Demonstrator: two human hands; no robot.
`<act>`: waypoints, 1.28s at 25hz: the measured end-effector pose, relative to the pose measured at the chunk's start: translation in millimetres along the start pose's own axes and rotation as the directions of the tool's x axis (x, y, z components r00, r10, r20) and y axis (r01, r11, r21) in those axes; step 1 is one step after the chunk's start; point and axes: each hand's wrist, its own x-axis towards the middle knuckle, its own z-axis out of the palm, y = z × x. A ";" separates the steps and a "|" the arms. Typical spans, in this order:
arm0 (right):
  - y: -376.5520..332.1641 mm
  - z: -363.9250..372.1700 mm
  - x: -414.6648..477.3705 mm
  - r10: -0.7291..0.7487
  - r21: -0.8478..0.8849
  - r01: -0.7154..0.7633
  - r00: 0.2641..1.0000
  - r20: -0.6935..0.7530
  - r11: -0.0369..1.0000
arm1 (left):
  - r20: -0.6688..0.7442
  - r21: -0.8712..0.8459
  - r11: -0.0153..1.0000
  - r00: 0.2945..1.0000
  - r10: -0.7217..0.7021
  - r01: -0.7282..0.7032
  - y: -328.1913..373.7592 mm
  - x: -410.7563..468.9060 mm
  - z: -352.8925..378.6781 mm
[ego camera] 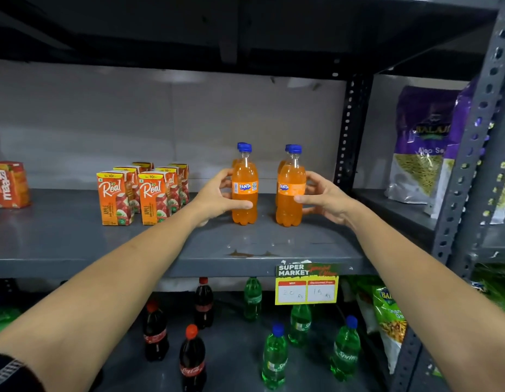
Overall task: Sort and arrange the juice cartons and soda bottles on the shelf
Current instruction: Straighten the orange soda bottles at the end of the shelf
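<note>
On the grey metal shelf, two front orange Fanta plastic bottles with blue caps stand upright, apart from each other, each with a second like bottle close behind it. The left hand wraps the left front bottle from its nine o'clock side, fingers curled onto its lower body and gripping it. The right hand grips the right front bottle from its three o'clock side, thumb across the label. At nine o'clock from the left bottle, near the forearm, stand two rows of small orange Real apple juice cartons; farther that way, at the frame's edge, sits an orange Maaza carton. A perforated grey upright stands at two o'clock from the right bottle, with purple snack bags beyond it. A yellow and green price tag hangs from the shelf's front lip. Below, at six o'clock, dark cola bottles and green Sprite bottles stand scattered.
</note>
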 end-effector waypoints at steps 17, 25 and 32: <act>7.6 -11.2 8.4 0.014 0.045 -0.017 0.998 0.063 0.999 | 0.031 -0.050 0.999 1.000 -0.001 0.002 -0.6 7.3 7.2; 8.6 -3.5 0.7 0.009 0.067 -0.012 0.999 0.053 0.998 | 0.063 -0.122 0.992 0.998 -0.032 0.039 -4.8 2.2 2.1; 6.1 3.7 -7.4 0.032 0.120 -0.032 0.999 0.001 0.992 | 0.115 -0.143 0.982 0.988 -0.104 0.120 -2.6 -2.5 1.8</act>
